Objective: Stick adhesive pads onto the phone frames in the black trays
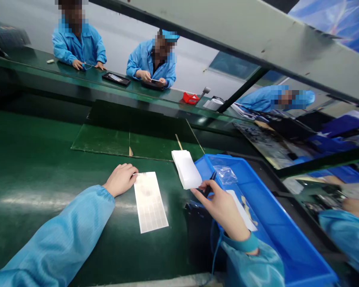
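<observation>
My left hand point(120, 179) lies on the dark green belt point(42, 159), its fingertips on the top left corner of a white label sheet point(149, 202). I cannot tell whether those fingers pinch the sheet. My right hand point(223, 209) is raised over a blue plastic tray point(272, 223), holding a slim black pen-like tool point(211, 184) between thumb and fingers. Just beyond the thumb, a stack of white paper strips point(186, 169) leans across the tray's rim. A clear plastic bag point(225, 174) lies in the tray.
A dark green board point(101, 139) lies on the belt beyond the sheet. A grey steel beam point(257, 40) crosses overhead at upper right. Across a green bench point(77, 75), two co-workers in blue smocks point(154, 59) work with their hands, near a small red basket point(190, 98).
</observation>
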`<state>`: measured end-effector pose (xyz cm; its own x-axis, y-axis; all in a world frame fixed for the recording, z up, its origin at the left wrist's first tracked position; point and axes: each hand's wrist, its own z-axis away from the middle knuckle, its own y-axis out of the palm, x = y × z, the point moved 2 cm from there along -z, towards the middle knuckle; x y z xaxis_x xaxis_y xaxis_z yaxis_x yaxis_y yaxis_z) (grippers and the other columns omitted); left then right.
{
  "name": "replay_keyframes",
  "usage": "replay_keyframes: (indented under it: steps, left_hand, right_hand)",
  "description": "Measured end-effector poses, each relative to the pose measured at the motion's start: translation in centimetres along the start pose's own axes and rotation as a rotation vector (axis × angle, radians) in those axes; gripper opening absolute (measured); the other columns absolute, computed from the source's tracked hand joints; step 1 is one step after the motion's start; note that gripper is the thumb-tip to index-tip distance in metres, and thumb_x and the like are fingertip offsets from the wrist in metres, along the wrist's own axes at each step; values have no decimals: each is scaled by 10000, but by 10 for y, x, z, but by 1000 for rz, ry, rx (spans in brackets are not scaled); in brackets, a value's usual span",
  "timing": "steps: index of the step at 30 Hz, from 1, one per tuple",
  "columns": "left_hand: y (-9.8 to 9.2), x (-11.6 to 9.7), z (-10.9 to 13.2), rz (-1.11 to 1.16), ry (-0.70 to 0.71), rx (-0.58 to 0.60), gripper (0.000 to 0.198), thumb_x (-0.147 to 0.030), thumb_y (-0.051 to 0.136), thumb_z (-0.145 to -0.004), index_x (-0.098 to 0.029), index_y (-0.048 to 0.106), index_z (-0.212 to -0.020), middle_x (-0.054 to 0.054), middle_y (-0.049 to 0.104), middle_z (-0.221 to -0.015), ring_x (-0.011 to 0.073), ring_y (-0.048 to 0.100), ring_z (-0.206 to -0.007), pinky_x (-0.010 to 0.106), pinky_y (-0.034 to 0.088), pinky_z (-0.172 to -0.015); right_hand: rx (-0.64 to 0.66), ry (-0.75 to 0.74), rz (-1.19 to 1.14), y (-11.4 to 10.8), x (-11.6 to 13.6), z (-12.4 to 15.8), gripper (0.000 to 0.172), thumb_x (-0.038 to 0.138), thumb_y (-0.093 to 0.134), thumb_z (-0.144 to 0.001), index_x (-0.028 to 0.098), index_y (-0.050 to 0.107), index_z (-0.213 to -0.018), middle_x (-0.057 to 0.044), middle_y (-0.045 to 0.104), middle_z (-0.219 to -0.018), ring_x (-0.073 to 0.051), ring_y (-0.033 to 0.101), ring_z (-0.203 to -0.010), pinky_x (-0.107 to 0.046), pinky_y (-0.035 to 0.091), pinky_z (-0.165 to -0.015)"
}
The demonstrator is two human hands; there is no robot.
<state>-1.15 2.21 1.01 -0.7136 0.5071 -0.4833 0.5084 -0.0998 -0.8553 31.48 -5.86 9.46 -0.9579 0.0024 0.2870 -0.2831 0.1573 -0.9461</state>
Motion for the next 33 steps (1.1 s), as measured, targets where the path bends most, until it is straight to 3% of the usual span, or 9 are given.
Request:
replay_keyframes:
  steps: [5, 9, 16, 21, 26, 30, 33]
  left_hand:
    - [-1, 0, 0, 2, -9, 1, 209, -278, 457, -977, -210, 654, -956, 27, 635, -900, 192, 548, -852, 339, 363, -744]
    - [-1, 1, -1, 26, -18, -10, 174, -261, 482, -952, -208, 646, -923, 25, 623, -878, 190, 548, -828, 338, 360, -731]
    - [-4, 1, 0, 92, -43, -35, 144, -229, 495, -921, -212, 629, -871, 15, 630, -880, 177, 582, -844, 322, 379, -750]
    - [-5, 0, 0, 142, -59, -33, 142, -249, 494, -924, -225, 626, -879, -12, 664, -852, 162, 610, -814, 309, 400, -770]
    - [-3, 1, -2, 160, -67, -26, 176, -261, 466, -947, -229, 639, -930, -5, 690, -870, 175, 624, -827, 315, 421, -781]
    - [-1, 3, -3, 174, -77, -36, 180, -247, 473, -946, -222, 651, -939, 13, 689, -881, 177, 623, -845, 310, 438, -787]
    - [0, 3, -4, 168, -83, -50, 180, -236, 479, -945, -217, 657, -944, 20, 686, -896, 178, 622, -865, 307, 441, -792]
  right_hand:
    - [273, -64, 157, 9, -19, 19, 293, 167, 611, -714, 212, 523, -989, -19, 616, -790, -219, 622, -699, -286, 419, -648]
    - [273, -72, 221, 23, -21, 19, 304, 11, 495, -670, 210, 472, -898, -25, 607, -810, -199, 613, -715, -267, 390, -666]
    - [319, -142, 200, 43, -19, 13, 344, -43, 450, -641, 212, 450, -872, -3, 576, -743, -183, 595, -686, -249, 343, -639]
    - [200, -220, 254, 45, -16, -4, 301, -37, 436, -628, 215, 424, -792, -8, 565, -698, -186, 583, -681, -259, 359, -666]
    - [50, -283, 313, 38, -2, -25, 350, -24, 441, -667, 188, 525, -932, -89, 629, -900, -270, 592, -935, -367, 386, -876]
    - [-106, -352, 18, 41, 37, -18, 420, 18, 492, -699, 192, 535, -1079, -105, 638, -1017, -282, 596, -1009, -405, 436, -927]
    - [-32, -434, -397, 58, 78, -9, 301, 90, 497, -809, 207, 544, -1082, -83, 647, -1038, -230, 635, -977, -353, 498, -889]
